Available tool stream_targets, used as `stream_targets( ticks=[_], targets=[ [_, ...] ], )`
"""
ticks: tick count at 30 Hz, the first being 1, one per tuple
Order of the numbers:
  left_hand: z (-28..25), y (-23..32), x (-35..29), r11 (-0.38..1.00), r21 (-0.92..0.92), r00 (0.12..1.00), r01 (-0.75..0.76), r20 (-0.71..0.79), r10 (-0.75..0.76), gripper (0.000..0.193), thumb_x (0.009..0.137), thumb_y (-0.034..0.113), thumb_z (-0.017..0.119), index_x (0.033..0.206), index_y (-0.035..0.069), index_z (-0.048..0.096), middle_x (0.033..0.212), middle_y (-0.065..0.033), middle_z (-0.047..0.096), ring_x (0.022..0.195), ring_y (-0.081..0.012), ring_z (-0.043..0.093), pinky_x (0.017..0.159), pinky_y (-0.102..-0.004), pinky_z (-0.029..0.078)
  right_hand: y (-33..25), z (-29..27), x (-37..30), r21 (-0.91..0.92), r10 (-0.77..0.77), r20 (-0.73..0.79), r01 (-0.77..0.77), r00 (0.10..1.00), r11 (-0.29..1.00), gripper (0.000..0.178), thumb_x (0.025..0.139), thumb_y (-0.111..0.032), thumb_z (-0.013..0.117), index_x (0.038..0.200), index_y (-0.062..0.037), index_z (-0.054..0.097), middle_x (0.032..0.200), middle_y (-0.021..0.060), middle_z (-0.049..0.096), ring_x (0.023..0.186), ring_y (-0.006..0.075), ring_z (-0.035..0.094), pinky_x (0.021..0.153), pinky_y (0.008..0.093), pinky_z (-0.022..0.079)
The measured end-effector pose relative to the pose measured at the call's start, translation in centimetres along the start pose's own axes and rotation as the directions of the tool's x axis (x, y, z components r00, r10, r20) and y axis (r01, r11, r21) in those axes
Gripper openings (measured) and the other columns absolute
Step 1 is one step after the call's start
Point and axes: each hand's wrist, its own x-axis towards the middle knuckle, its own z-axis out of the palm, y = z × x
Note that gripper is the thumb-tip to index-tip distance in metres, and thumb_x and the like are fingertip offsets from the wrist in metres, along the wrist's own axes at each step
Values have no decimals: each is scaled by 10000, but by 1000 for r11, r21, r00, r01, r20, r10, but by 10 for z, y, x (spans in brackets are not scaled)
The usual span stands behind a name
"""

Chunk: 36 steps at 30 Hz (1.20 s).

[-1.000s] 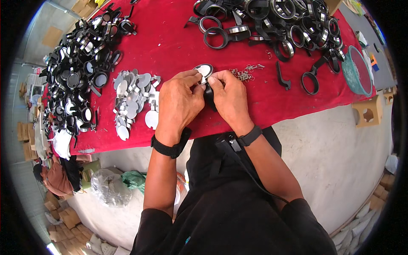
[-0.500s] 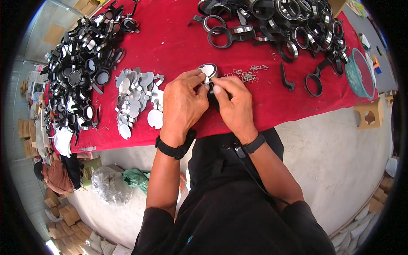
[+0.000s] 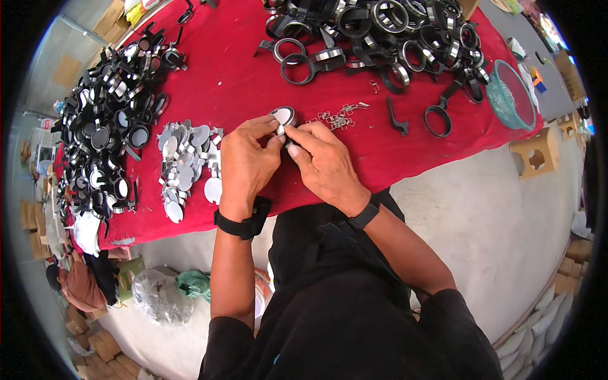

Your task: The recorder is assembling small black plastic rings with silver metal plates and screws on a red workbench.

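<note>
Both hands meet over the red table (image 3: 228,82), pinched on one small magnifier (image 3: 283,116) with a black frame, a shiny round lens and a dark handle hidden under the fingers. My left hand (image 3: 246,166) grips its left side just below the lens. From the right, my right hand (image 3: 324,166) presses its thumb and fingers on the handle part. A small heap of metal clips (image 3: 335,116) lies just right of the lens. Loose silver lens discs (image 3: 187,158) lie close to my left hand.
A big pile of finished black magnifiers (image 3: 107,133) fills the table's left side. Black ring frames and handles (image 3: 380,38) are heaped at the far right, with one ring frame (image 3: 437,120) and a handle (image 3: 396,117) lying apart. A teal bowl (image 3: 510,95) stands at the right edge.
The hands stay pinched on the magnifier, with the right fingers shifting slightly along it. The whole view has slid up and to the left as my head moved.
</note>
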Motion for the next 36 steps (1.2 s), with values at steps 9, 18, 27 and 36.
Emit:
stream_targets(
  ticks=[9,18,27,36],
  targets=[
    [0,-6,-2,998,46,999,-36,2,36,315,914,130,850,1192,-19,856,1302,-201,826,1119,-373,805,999,-425,631,2,-34,11,-247,44,-115,-71,992,966,282,1004,-108,754,1268,-12,773,1115,197,762,1066,415,737,944,509,595],
    [-7,-6,-13,977,103,980,-187,88,178,653,783,178,996,1354,-37,764,1464,-258,743,1373,-422,710,1188,-481,555,47,-137,27,-839,72,-74,-101,995,534,366,895,-146,867,1225,-16,775,1100,196,781,1057,427,760,922,541,606],
    [-6,-7,-12,990,-104,987,-99,114,111,608,877,162,924,1406,-41,704,1532,-255,705,1344,-436,723,1159,-485,565,7,-86,32,-318,283,-64,-289,957,903,261,933,-21,783,1192,-5,750,1022,202,828,939,342,830,830,444,646],
    [-3,3,-3,998,-64,997,26,73,-21,411,891,128,842,1254,-58,788,1398,-249,785,1192,-422,800,1066,-444,609,-7,-20,42,-79,341,65,-335,938,939,229,934,-12,747,1159,28,732,1022,221,831,957,370,834,867,475,641]
  ],
)
